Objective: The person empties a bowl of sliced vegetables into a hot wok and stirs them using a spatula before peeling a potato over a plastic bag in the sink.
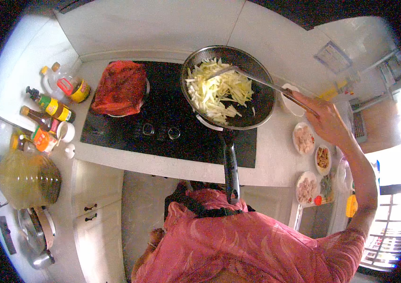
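My right hand (322, 118) grips the long handle of a metal spatula (264, 83). The blade end lies in pale shredded vegetable (218, 90), possibly potato or cabbage. These shreds are spread over the left and middle of a dark wok (263, 109) on the cooktop's right side. The wok's black handle (231, 169) points toward my body, and nobody holds it. My left hand (157, 236) hangs low beside my pink clothing, away from the counter. Its fingers are too small and dim to make out.
A red cloth or bag (121, 88) covers something on the black cooktop (165, 106). Sauce bottles (54, 108), a white cup (66, 132) and a large oil jug (29, 178) line the left. At right sit plates of raw meat (303, 138) and a small dish (323, 160).
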The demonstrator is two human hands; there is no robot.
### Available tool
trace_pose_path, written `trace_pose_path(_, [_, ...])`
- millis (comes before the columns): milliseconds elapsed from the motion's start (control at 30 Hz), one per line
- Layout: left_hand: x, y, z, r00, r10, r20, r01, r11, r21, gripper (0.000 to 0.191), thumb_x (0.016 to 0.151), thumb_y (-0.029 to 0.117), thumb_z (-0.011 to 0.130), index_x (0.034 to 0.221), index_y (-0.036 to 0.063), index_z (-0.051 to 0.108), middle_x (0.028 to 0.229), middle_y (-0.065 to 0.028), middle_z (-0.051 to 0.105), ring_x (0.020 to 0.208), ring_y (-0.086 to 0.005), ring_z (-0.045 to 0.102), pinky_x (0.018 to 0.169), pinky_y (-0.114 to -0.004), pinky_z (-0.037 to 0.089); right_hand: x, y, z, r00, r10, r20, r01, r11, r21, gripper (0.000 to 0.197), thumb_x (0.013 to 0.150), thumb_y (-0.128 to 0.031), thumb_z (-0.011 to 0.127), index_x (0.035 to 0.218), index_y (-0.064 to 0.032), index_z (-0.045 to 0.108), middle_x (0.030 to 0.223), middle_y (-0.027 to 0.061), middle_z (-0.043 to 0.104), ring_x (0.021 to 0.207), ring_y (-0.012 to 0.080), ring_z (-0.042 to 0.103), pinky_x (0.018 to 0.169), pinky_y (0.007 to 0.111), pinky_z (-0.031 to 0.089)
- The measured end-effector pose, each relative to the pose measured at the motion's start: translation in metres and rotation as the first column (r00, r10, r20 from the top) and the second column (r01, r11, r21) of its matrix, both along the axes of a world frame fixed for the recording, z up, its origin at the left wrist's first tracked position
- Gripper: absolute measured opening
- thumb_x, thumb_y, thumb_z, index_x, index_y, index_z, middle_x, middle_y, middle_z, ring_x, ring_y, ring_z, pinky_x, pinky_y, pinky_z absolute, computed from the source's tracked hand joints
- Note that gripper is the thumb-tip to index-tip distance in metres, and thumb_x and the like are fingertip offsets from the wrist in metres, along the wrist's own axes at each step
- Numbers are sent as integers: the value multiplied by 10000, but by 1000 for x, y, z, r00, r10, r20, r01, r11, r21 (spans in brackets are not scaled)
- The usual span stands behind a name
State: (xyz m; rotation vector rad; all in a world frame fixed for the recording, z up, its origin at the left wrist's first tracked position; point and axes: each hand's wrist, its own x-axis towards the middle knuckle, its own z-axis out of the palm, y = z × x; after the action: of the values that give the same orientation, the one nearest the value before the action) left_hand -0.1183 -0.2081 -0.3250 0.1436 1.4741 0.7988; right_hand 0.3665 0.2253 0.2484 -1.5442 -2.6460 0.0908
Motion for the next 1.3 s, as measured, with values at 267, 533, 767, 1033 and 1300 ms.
trace_pose_path(267, [15, -8, 9, 997, -50, -61, 52, 998, 36, 256, 879, 228, 524, 850, -9, 617, 706, -64, 598, 599, -204, 562, 541, -323, 474, -35, 19, 4, 822, 177, 540, -297, 944, 143, 590, 780, 5, 524, 1306, -247, 441, 767, 91, 553, 689, 256, 596, 601, 368, 509])
trace_pose_path(533, [31, -14, 11, 995, -71, -77, 75, 996, 57, 263, 880, 233, 522, 852, -11, 616, 707, -64, 599, 606, -202, 564, 546, -323, 475, -26, 60, -26, 997, -52, -63, 49, 997, -55, 555, 785, -19, 505, 1322, -115, 406, 1232, 182, 520, 994, 359, 575, 907, 417, 422])
trace_pose_path(767, [18, -13, 12, 991, -97, -92, 103, 993, 62, 269, 881, 237, 520, 853, -12, 616, 708, -63, 599, 612, -200, 566, 550, -322, 475, -24, 48, -33, 994, -26, -108, 5, 981, -192, 504, 777, -15, 484, 1275, -92, 468, 1152, 177, 575, 973, 311, 596, 856, 384, 449])
trace_pose_path(1033, [-5, 16, 11, 968, -222, -118, 236, 964, 119, 275, 883, 242, 517, 855, -14, 615, 709, -63, 600, 619, -197, 567, 555, -322, 476, -19, 21, 70, 827, -93, 555, 263, 935, -236, 455, 815, -30, 524, 1241, -191, 531, 1205, 95, 549, 1039, 220, 535, 909, 298, 410])
trace_pose_path(1300, [-19, 33, 6, 918, -382, -109, 396, 902, 172, 280, 884, 248, 516, 855, -14, 613, 710, -62, 599, 623, -195, 565, 558, -321, 475, -18, -19, 125, 940, -25, 339, 105, 970, -220, 381, 838, -118, 534, 1216, -158, 541, 1127, 84, 590, 969, 235, 575, 865, 334, 440])
